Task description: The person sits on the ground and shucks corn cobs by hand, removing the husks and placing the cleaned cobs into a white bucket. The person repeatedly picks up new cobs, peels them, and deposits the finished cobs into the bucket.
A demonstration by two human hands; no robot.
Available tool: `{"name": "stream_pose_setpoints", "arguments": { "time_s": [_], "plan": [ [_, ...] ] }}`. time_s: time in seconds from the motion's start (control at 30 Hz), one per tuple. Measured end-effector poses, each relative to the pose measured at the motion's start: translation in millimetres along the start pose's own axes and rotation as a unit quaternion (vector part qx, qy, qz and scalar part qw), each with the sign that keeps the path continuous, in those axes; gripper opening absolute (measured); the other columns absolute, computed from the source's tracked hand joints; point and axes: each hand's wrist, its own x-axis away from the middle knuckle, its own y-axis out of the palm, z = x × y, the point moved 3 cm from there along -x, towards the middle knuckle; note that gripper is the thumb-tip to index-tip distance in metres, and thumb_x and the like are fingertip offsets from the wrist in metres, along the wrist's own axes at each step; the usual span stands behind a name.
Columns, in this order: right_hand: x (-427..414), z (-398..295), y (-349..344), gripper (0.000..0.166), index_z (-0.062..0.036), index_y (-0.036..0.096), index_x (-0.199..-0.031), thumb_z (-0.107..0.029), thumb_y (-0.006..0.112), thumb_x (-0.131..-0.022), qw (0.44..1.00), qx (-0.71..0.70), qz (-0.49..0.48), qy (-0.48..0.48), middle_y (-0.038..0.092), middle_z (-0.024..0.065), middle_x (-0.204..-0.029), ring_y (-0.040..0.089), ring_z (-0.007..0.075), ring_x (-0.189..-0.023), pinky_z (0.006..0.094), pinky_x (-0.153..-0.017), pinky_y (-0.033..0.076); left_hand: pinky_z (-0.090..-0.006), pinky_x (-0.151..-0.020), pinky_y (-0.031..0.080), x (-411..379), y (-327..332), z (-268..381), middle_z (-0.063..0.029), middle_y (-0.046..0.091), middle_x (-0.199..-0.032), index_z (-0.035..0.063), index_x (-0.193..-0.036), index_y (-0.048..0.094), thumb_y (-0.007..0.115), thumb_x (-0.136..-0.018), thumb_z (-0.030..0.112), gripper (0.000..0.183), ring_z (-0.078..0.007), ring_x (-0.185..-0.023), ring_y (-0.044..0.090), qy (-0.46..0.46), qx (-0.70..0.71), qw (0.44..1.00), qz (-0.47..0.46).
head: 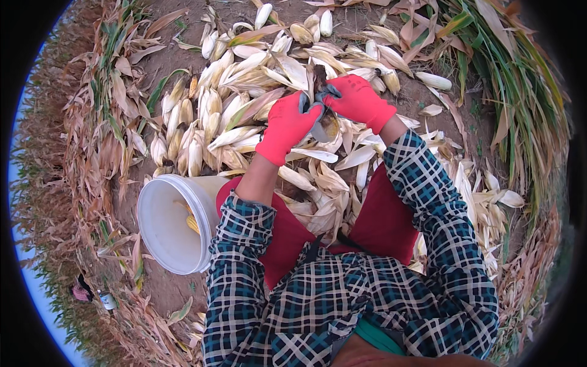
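Observation:
My left hand (290, 125), in a red glove with grey fingertips, grips the husk of an ear of corn (329, 126). Against it, my right hand (357, 101), gloved the same way, pinches the dark, dried husk at the upper part of that ear. Some yellow kernels show below the fingers, between the pulled-back husk leaves; the rest of the ear is hidden. Around and beyond both hands lies a heap of unpeeled ears of corn (238, 112) in pale husks. Loose husks (328, 183) cover the ground between the knees.
A white plastic bucket (205, 215) lies tilted beside the left knee, its mouth facing left, with yellow corn inside. Cut cornstalks (518, 91) are piled at right, and dry stalks (107, 114) at left. Far off at lower left are a person (81, 291) and another white bucket (107, 300).

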Motion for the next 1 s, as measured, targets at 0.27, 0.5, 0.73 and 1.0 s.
{"name": "stream_pose_setpoints", "arguments": {
  "time_s": [0.27,0.5,0.73,1.0],
  "plan": [
    [5.1,-24.1,-20.2,0.03,-0.0063,0.066,-0.087,-0.035,0.064,-0.076,0.991,-0.127,0.02,0.022,0.064,0.0144,-0.076,0.061,0.0321,-0.075,0.0397,-0.071,0.047,-0.0401,-0.052,0.04,7.5,-5.6,8.6,-0.0155,0.053,-0.062,0.0045,-0.073,0.057,0.065,-0.08,0.021,0.02,-0.0334,-0.056,0.053,0.128,0.046,0.987,0.082],
    [-24.9,16.5,-1.5,0.036,-0.0006,0.064,-0.094,-0.035,0.057,-0.088,0.975,-0.121,0.047,0.178,0.061,0.0102,-0.073,0.059,0.0162,-0.071,0.0317,-0.069,0.047,-0.0366,-0.051,0.041,47.3,4.7,62.6,-0.0093,0.052,-0.064,0.005,-0.08,0.056,0.071,-0.073,0.012,0.018,-0.0281,-0.055,0.052,0.296,0.099,0.944,0.103],
    [-23.0,54.7,9.4,0.039,-0.0045,0.067,-0.089,-0.041,0.057,-0.083,0.947,-0.163,0.138,0.24,0.065,0.0212,-0.086,0.062,0.0357,-0.085,0.0407,-0.076,0.047,-0.0228,-0.06,0.044,15.5,-47.1,5.9,-0.0006,0.062,-0.085,0.0,-0.095,0.065,0.062,-0.088,0.014,0.016,-0.0069,-0.072,0.054,-0.046,0.473,0.835,0.277],
    [-12.9,105.3,32.1,0.045,-0.002,0.068,-0.092,-0.044,0.06,-0.079,0.971,0.074,-0.123,0.189,0.064,0.022,-0.1,0.06,0.0359,-0.098,0.0416,-0.087,0.046,-0.0249,-0.055,0.048,0.2,-47.7,-14.1,0.0009,0.055,-0.075,0.005,-0.092,0.059,0.063,-0.088,0.019,0.015,-0.0082,-0.067,0.053,-0.046,0.565,0.766,0.302]
  ]
}}
